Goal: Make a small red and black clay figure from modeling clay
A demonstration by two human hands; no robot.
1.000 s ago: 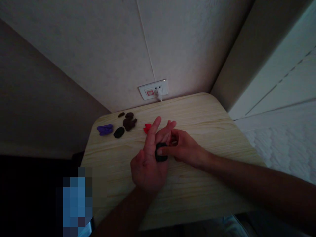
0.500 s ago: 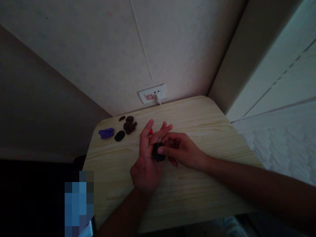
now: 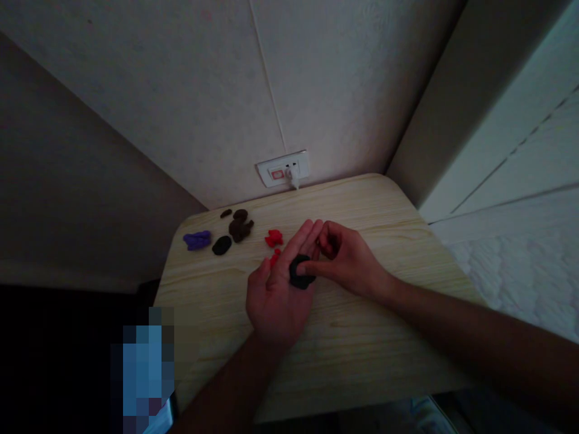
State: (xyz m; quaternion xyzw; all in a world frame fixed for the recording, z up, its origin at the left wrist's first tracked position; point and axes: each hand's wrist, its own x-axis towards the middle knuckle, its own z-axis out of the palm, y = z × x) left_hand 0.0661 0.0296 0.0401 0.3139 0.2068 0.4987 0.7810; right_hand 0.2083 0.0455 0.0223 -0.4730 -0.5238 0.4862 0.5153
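My left hand [image 3: 281,301] is palm up above the table, its fingers stretched out together. Across its palm, near the finger bases, lies a flattened dark lump of modelling clay [image 3: 298,278]. The thumb of my right hand [image 3: 350,259] presses on that lump from the right, while its other fingers curl near the left fingertips. Just beyond the left hand are a red clay piece [image 3: 274,238] and a smaller red piece [image 3: 275,258], partly covered by the hand.
On the table's [image 3: 362,349] far left lie a purple clay piece [image 3: 197,240], a black clay disc [image 3: 221,245] and several brown clay pieces [image 3: 239,229]. A wall socket [image 3: 284,169] with a white plug is behind the table. A blurred blue patch [image 3: 142,367] shows at lower left.
My left fingers, spread apart half a second ago, now lie closer together and further right. More of the red clay shows. My right thumb stays on the dark clay.
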